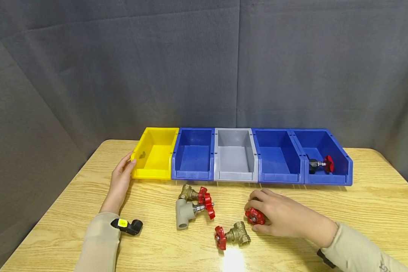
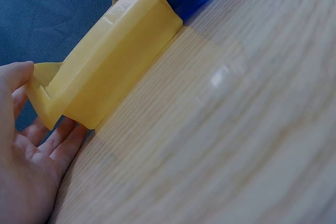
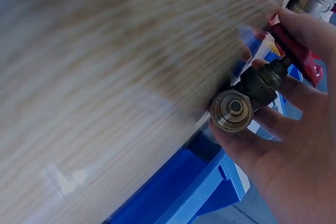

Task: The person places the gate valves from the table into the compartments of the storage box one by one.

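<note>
A red-wheeled valve (image 3: 258,85) pinched in the right hand (image 1: 283,217), right of the grey valve (image 1: 183,213);
from above, the hand hides the valve's metal body; the left hand (image 1: 120,182) pinches the yellow bin (image 1: 151,174), some fingers tucked behind its side.

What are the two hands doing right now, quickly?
Left hand: closed on the edge of the yellow bin.
Right hand: closed, holding a red-wheeled valve.

Head view: red-wheeled valve (image 1: 255,216) — body hidden by right hand (image 1: 278,213) | left sleeve (image 1: 100,241) — cut off below | yellow label (image 1: 122,223) illegible
</note>
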`<state>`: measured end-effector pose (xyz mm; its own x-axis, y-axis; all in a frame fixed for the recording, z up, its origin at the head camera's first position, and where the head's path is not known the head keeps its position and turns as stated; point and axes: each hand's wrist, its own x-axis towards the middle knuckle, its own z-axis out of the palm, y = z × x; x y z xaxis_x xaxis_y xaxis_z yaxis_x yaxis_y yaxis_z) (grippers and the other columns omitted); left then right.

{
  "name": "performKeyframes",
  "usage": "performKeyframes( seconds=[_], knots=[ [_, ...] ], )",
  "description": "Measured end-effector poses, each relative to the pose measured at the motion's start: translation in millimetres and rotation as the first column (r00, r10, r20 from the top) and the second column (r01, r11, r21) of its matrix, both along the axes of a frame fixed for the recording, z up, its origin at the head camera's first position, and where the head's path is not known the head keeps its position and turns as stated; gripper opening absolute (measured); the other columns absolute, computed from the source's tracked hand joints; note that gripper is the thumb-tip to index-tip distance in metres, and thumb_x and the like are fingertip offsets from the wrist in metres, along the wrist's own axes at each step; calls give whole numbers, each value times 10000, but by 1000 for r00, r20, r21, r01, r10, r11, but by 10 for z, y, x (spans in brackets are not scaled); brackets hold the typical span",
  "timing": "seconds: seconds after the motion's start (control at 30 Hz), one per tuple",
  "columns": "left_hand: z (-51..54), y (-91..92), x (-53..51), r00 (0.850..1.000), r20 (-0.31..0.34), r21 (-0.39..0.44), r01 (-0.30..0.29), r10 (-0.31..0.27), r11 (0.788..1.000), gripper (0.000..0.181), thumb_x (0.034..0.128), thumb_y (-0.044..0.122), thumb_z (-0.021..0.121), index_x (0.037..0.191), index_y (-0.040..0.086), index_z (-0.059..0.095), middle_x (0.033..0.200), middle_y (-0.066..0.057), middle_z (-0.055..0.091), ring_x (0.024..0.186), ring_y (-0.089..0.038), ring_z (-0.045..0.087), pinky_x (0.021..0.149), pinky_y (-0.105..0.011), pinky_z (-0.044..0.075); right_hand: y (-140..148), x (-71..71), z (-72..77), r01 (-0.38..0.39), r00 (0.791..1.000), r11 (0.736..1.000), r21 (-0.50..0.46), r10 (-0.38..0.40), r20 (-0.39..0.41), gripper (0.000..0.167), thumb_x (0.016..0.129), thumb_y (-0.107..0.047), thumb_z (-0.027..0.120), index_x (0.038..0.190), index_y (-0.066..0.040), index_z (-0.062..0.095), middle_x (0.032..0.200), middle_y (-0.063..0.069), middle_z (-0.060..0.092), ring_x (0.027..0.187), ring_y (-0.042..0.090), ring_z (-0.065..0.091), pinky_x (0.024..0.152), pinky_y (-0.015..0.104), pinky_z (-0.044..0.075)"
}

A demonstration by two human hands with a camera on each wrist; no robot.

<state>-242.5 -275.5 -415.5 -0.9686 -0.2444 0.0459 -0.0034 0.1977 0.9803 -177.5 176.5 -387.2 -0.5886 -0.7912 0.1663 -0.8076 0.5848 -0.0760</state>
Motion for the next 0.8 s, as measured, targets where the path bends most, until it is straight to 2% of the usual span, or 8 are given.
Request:
performKeyframes(
  seconds=[0.3, 0.5, 0.8],
  knots=[
    [-8, -4, -4, 1000, -4, 6, 0, 0, 1000, 580, 1058, 399, 444, 1571, 169, 305, 1558, -73, 356, 1363, -197, 373, 1132, -297, 309, 11, 2, 7, -13, 999, 1000, -25, 14, 37, 369, 798, -346, 791, 1106, -176, 678, 1132, -46, 571, 1035, 155, 546, 875, 368, 539],
    [-7, -6, -1, 1000, -11, -1, -3, 3, 1000, 575, 1059, 390, 445, 1568, 158, 311, 1565, -73, 345, 1371, -206, 367, 1137, -307, 305, 17, 14, 10, -20, 1000, 999, -30, 20, 14, 391, 777, -343, 806, 1103, -167, 683, 1116, -44, 583, 1021, 153, 552, 878, 365, 538],
    [-18, -8, -14, 1000, -7, -2, -3, 3, 1000, 574, 1058, 398, 443, 1565, 158, 321, 1531, -74, 380, 1312, -154, 403, 1087, -239, 338, 55, 22, 40, -35, 999, 998, -46, 35, 12, 409, 766, -347, 820, 1107, -167, 684, 1121, -54, 588, 1027, 148, 563, 884, 361, 542]
  ],
)
